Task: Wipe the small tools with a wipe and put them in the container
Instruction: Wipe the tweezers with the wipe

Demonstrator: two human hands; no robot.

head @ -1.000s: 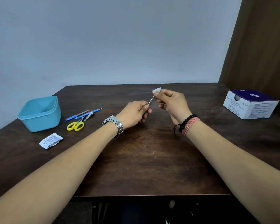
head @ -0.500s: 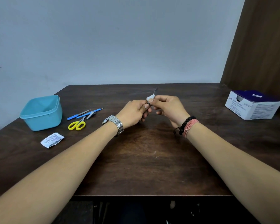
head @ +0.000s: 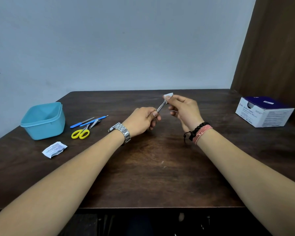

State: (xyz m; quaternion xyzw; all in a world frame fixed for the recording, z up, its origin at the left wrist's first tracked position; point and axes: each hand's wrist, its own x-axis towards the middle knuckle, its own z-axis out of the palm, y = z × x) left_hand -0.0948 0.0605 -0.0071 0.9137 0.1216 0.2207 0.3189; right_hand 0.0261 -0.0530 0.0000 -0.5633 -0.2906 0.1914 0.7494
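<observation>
My left hand (head: 143,120) grips the near end of a thin metal tool (head: 161,106) above the middle of the table. My right hand (head: 184,109) pinches a small white wipe (head: 168,95) around the tool's far tip. A light blue container (head: 43,120) stands open at the left. Beside it lie yellow-handled scissors (head: 81,133), two blue-handled tools (head: 78,124), and a nail clipper (head: 96,122).
A torn white wipe sachet (head: 54,149) lies near the left front of the dark wooden table (head: 152,176). A white and purple box of swabs (head: 264,111) stands at the right, next to a brown curtain (head: 276,48). A wall closes the back.
My right hand slid the wipe down to my left hand's fingers, then back out along the tool to its tip. My left hand stayed put.
</observation>
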